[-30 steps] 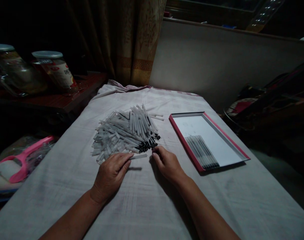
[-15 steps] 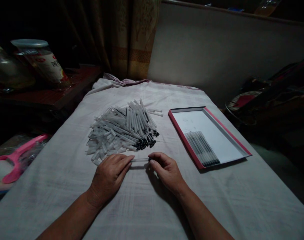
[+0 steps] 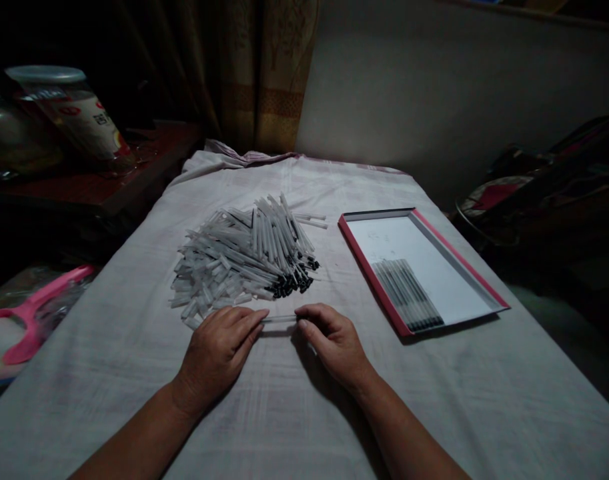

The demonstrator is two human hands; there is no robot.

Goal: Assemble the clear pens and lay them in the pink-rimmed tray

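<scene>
Head view, as I watch from a distance: a slim tube [image 3: 280, 319] runs side to side above the near middle of a pale checked cloth [image 3: 284, 413], its long axis nearly level, one end toward each hand. It looks clear to greyish and straight, with a dark part at its right end; the fingers cover both tips. The left hand [image 3: 219, 347] pinches the left end, thumb and fingers closed together; the right hand [image 3: 334, 340] pinches the dark end the same way. Just beyond them spreads a heap of similar pieces [image 3: 224, 250], many black-tipped ones fanned with tips toward the right hand. To the right sits a shallow red-edged box [image 3: 373, 273], its raised left side standing between the right hand and a neat slanting row of dark-ended tubes [image 3: 407, 293] inside. Farther left, a lidded jar [image 3: 84, 123] stands on a dark wooden surface [image 3: 154, 153], above a pink plastic object [image 3: 31, 320]. A patterned curtain [image 3: 279, 80] hangs behind.
</scene>
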